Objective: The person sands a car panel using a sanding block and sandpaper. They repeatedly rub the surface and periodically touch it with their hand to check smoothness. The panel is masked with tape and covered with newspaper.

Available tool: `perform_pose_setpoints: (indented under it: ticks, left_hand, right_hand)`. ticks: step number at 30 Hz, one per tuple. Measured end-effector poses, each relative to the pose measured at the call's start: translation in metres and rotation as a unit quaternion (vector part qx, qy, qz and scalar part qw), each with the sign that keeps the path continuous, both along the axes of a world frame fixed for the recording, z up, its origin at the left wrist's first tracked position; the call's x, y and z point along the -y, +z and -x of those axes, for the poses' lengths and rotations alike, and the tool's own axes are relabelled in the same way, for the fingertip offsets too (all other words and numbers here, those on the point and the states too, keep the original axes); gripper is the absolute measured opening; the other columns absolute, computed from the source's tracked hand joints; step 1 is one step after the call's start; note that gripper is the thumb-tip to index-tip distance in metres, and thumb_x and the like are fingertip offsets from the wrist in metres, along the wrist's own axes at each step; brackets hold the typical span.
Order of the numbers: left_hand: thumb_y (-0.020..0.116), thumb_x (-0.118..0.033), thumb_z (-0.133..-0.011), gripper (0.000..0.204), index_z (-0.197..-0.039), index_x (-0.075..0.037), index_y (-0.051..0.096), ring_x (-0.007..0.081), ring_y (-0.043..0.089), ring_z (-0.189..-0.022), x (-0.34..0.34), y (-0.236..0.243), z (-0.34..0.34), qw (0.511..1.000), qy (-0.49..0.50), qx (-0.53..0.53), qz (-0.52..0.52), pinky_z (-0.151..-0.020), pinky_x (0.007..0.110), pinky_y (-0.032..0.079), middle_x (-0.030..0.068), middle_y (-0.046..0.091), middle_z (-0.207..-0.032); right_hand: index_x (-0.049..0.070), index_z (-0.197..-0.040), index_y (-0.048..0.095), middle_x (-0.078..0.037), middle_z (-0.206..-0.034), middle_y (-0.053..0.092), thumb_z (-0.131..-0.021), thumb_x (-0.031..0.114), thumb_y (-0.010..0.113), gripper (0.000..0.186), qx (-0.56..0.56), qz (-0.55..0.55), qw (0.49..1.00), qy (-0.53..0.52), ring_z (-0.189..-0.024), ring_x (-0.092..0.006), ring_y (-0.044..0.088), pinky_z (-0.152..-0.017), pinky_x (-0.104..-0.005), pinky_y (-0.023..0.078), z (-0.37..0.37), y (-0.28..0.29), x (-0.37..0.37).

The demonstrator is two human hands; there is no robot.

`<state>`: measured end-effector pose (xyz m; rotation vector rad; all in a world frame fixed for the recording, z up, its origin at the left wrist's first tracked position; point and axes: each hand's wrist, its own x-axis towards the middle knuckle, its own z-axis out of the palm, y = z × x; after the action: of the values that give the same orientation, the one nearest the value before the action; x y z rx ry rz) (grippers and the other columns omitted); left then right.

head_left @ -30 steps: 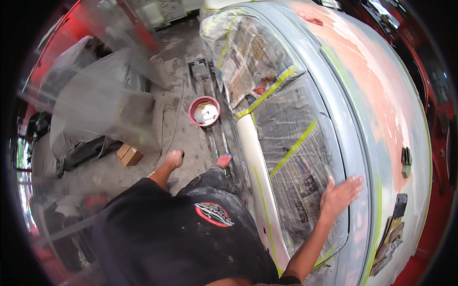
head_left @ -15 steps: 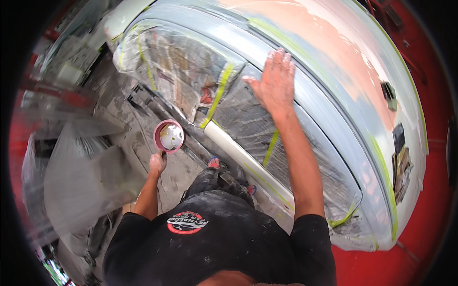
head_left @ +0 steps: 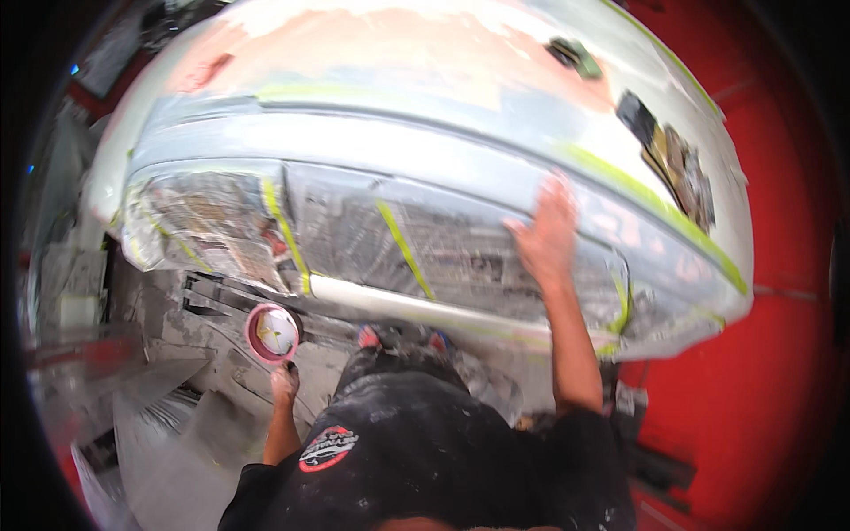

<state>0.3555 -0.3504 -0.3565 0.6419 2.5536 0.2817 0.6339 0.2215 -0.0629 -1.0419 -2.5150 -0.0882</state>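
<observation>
In my left hand [head_left: 284, 380], low on the left, is the handle of a pink pot [head_left: 251, 334]. The pot has a whitish inside with a few yellowish bits. My right hand [head_left: 550, 234] lies with fingers stretched, palm toward the grey side rail of the car roof [head_left: 372, 133]; it seems to touch the surface and holds nothing. Motion blurs its fingers a little. Grey and white coats with peach-coloured patches cover the roof. Below the rail, the side windows are masked with printed paper and clear plastic film [head_left: 469, 252], held by yellow-green tape [head_left: 405, 248].
A dark and green block [head_left: 574, 57] rests on the roof, with a pile of worn sheets and pads [head_left: 682, 173] nearer its right end. Plastic sheeting [head_left: 168, 456] hangs at lower left. A black metal frame [head_left: 212, 294] stands by the car; red floor [head_left: 691, 416] shows at right.
My view has turned, so the car lies more level across it. My right hand has slid along the rail toward the right end, still flat. The pot stays in my left hand.
</observation>
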Motion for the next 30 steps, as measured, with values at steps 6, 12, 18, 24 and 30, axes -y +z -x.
perform_pose_setpoints:
  ticks: [6,12,18,24,30]
  left_hand:
    - [0.064,-0.017,-0.086,0.023,-0.105,-0.004,0.068,0.0446,0.067,-0.1,-0.032,0.03,-0.027,1.0,0.015,0.0,0.024,-0.087,0.053,0.054,0.0257,0.071,-0.101]
    - [0.063,-0.02,-0.088,0.023,-0.104,-0.004,0.067,0.0451,0.068,-0.092,-0.08,0.04,-0.049,1.0,0.008,-0.028,-0.01,-0.082,0.054,0.054,0.0256,0.07,-0.096]
    - [0.063,-0.023,-0.091,0.023,-0.104,-0.005,0.068,0.0422,0.07,-0.087,-0.118,0.062,-0.087,0.995,-0.064,-0.055,-0.048,-0.077,0.053,0.055,0.0247,0.071,-0.09]
    - [0.062,-0.025,-0.091,0.027,-0.111,-0.008,0.068,0.0425,0.069,-0.092,-0.116,0.067,-0.119,1.0,-0.027,-0.004,-0.01,-0.083,0.051,0.055,0.0238,0.071,-0.096]
    - [0.062,-0.029,-0.091,0.029,-0.11,-0.008,0.068,0.0424,0.069,-0.094,-0.084,0.049,-0.138,0.998,-0.001,0.004,0.064,-0.085,0.052,0.054,0.0223,0.072,-0.099]
  right_hand:
    - [-0.005,-0.156,0.028,-0.026,-0.165,0.023,-0.087,0.032,0.074,0.091,-0.003,-0.012,0.98,-0.199,-0.154,-0.0397,0.019,-0.126,-0.0497,0.013,-0.171,-0.021,-0.063]
    - [-0.006,-0.158,0.018,-0.026,-0.167,0.014,-0.105,0.037,0.051,0.076,0.026,-0.014,0.969,-0.247,-0.156,-0.0394,0.012,-0.126,-0.0512,0.009,-0.301,-0.046,-0.119]
    - [0.002,-0.162,0.014,-0.02,-0.17,0.01,-0.104,0.052,0.046,0.084,-0.017,-0.064,0.968,-0.243,-0.156,-0.0416,0.009,-0.125,-0.0548,0.007,-0.302,-0.058,-0.125]
    - [0.005,-0.162,0.016,-0.019,-0.17,0.011,-0.101,0.066,0.037,0.089,-0.015,-0.076,0.971,-0.228,-0.155,-0.0437,0.009,-0.123,-0.06,0.009,-0.304,-0.064,-0.131]
    - [0.008,-0.163,0.015,-0.02,-0.169,0.011,-0.1,0.069,0.035,0.09,-0.039,-0.075,0.969,-0.23,-0.155,-0.0444,0.011,-0.122,-0.0628,0.01,-0.296,-0.061,-0.129]
